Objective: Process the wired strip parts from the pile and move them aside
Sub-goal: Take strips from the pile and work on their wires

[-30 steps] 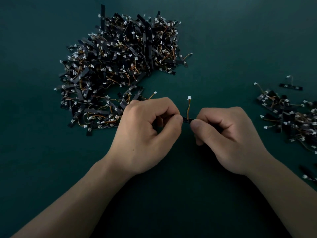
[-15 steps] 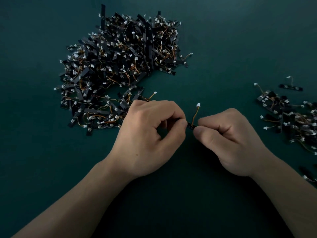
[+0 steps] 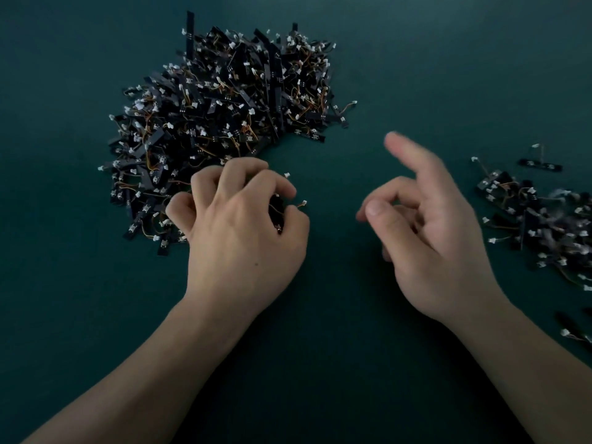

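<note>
At the far left, the pile of black strips with thin orange wires and white plugs lies on the dark green table, still large, so most of the work is judged to remain. At its near edge the left hand is set with fingers curled, and a strip part is pinched between thumb and forefinger, its wire and white plug sticking out to the right. The step in hand is judged to be the drawing of one part from the pile. It would be done best if the stiff strip were gripped rather than the wire, and if the part were lifted slowly, so that tangled neighbours are not dragged along and the thin wire is not strained at its joint. Further right, the right hand is held above the table, blurred, with fingers loosely spread, the forefinger extended and nothing held; it should be brought to the free end only once the part is clear of the pile. At the far right the sorted heap is seen, well apart from the pile, with a single strip lying just beyond it. No brand, label or writing can be read; pale marks on some strips are too small to make out.
</note>
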Tool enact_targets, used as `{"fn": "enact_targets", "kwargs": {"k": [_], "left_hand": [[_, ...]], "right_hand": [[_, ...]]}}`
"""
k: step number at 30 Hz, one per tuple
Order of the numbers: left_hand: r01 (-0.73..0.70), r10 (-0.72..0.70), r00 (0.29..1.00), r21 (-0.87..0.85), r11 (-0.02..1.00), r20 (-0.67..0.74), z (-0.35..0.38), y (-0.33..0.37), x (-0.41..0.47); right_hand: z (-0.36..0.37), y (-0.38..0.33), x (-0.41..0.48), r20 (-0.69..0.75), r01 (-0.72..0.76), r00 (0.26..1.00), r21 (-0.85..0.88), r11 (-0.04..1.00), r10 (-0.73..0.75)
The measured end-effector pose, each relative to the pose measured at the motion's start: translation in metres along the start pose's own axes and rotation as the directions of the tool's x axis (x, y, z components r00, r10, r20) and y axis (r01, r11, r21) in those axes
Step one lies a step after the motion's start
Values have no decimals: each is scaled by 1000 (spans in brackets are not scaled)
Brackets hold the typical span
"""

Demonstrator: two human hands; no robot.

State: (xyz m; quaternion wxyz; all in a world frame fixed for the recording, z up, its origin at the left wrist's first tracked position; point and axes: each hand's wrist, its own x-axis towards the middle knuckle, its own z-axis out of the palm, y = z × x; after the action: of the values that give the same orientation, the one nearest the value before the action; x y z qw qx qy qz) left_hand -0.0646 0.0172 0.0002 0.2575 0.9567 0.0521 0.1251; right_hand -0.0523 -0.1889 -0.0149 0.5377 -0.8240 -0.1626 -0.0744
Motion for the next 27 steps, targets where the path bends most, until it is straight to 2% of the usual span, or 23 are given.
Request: {"fn": "enact_targets", "kwargs": {"k": [5,7,11,14,23,27], "left_hand": [[-43,41,999,58,997,34,2,-5,-2],[-76,76,997,-8,997,2,1,-1,-2],[-233,203,971,-298,926,-127,-6,8,-3],[-307,281,952,-390,868,-124,-8,9,-3],[-348,351,932,-474,809,-86,-3,9,-5],[-366,370,924,-498,786,-95,0,7,-5]], "right_hand": [[-1,-5,0,42,-29,999,-53,998,31],[-1,-6,0,46,-53,997,-47,998,55],[1,-8,0,46,-89,995,-26,996,90],[0,-10,0,57,-85,995,-10,996,86],[-1,-13,2,103,-87,991,3,996,87],[-2,-15,3,78,-61,995,-13,998,62]]}}
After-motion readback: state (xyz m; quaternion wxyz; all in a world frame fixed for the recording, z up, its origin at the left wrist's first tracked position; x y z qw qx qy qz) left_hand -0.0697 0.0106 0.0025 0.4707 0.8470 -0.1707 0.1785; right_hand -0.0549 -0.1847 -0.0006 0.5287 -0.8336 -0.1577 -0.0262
